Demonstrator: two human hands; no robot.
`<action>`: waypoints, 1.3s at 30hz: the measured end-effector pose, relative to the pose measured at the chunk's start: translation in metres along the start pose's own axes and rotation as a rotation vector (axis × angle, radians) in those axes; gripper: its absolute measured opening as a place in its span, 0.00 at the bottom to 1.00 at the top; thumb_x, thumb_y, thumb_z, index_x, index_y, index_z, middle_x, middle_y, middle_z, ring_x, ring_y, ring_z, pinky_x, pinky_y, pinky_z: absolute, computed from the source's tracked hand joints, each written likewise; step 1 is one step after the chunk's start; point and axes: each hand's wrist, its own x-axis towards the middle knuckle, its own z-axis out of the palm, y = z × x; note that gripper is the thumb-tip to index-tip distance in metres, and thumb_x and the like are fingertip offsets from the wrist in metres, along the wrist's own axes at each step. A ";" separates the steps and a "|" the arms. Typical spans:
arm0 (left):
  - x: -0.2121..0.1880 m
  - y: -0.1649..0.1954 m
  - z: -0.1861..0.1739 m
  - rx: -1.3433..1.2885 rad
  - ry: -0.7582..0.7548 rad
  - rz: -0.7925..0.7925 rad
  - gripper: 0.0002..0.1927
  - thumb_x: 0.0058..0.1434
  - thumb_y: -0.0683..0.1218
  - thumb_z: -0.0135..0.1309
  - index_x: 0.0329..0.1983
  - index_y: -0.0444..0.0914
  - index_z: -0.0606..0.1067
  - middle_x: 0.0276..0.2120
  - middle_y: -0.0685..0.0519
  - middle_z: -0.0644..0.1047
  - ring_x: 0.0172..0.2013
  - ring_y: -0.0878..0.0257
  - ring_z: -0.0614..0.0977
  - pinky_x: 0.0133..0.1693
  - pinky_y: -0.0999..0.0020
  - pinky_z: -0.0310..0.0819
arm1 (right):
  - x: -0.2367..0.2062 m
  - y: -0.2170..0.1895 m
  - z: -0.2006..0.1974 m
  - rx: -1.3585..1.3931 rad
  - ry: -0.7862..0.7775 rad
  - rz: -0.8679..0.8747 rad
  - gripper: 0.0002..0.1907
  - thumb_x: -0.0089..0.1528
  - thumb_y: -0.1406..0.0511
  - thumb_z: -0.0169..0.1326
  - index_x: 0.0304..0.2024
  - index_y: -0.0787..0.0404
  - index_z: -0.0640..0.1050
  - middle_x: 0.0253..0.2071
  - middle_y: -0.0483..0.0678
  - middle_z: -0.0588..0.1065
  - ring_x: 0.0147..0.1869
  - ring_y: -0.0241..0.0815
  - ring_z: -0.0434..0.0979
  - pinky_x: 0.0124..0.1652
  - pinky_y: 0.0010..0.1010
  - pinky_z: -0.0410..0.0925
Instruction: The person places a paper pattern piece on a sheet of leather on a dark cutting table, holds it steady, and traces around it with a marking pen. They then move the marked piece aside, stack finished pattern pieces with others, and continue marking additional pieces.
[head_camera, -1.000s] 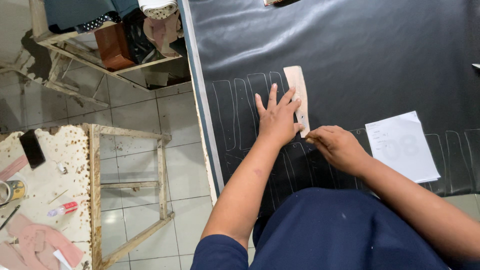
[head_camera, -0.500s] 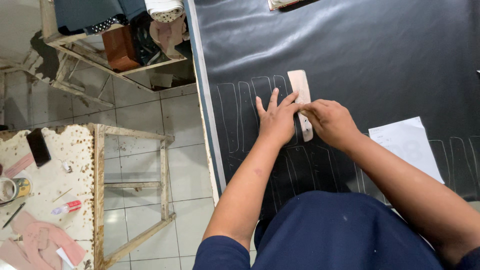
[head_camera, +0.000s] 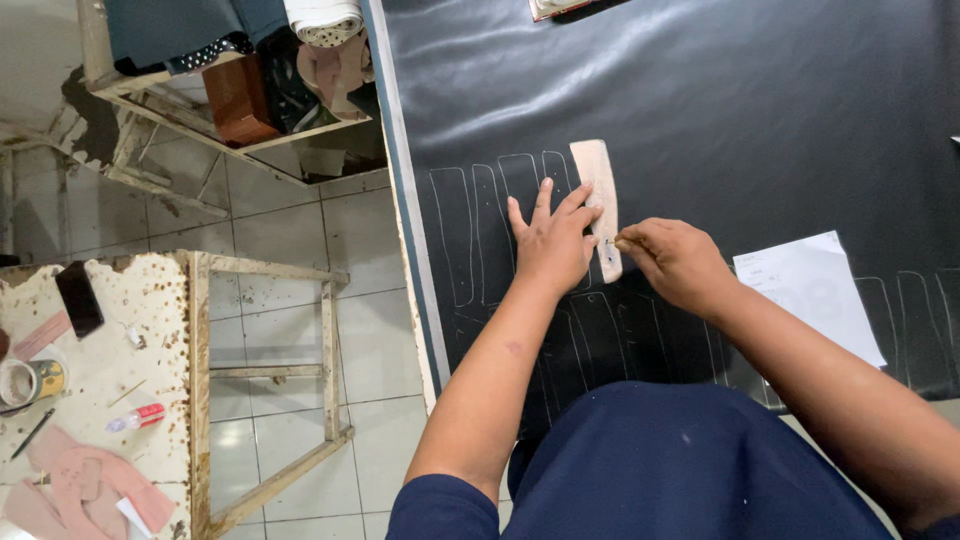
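Note:
A sheet of black leather (head_camera: 700, 110) covers the work table, with several long outlines drawn on it in a pale line. A narrow beige pattern piece (head_camera: 598, 175) lies on it. My left hand (head_camera: 550, 240) lies flat with spread fingers, pressing the pattern down. My right hand (head_camera: 675, 262) is closed around a thin marking tool whose tip touches the pattern's right edge near its lower end.
A white paper sheet (head_camera: 810, 290) lies on the leather to the right. On the left stands a worn white table (head_camera: 110, 370) with a dark phone (head_camera: 78, 297), a glue tin (head_camera: 30, 380), a small tube and pink cut-outs (head_camera: 80, 485). A wooden rack (head_camera: 240, 80) holds rolled material over a tiled floor.
My right hand has slid up along the pattern's right edge with the tool. My left hand stays pressed on the pattern. The view has shifted slightly.

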 end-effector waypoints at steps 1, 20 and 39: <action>0.000 0.000 0.000 -0.001 0.000 0.000 0.20 0.58 0.49 0.61 0.55 0.52 0.79 0.69 0.66 0.65 0.74 0.48 0.56 0.68 0.27 0.31 | -0.001 0.000 -0.001 0.013 -0.002 0.014 0.10 0.65 0.62 0.56 0.42 0.62 0.81 0.39 0.50 0.80 0.43 0.51 0.81 0.43 0.38 0.72; -0.006 0.013 0.007 -0.008 -0.020 -0.038 0.31 0.55 0.60 0.63 0.60 0.46 0.73 0.71 0.57 0.59 0.74 0.43 0.49 0.67 0.26 0.28 | -0.023 0.011 -0.003 0.375 0.031 0.414 0.13 0.70 0.61 0.49 0.43 0.64 0.79 0.34 0.51 0.78 0.36 0.42 0.79 0.40 0.33 0.71; -0.003 -0.008 0.018 -0.243 0.269 -0.375 0.06 0.58 0.44 0.60 0.38 0.41 0.78 0.40 0.52 0.77 0.45 0.50 0.79 0.48 0.52 0.73 | -0.045 0.070 -0.003 0.643 -0.074 0.881 0.17 0.68 0.58 0.48 0.49 0.62 0.80 0.40 0.46 0.80 0.32 0.33 0.74 0.28 0.26 0.64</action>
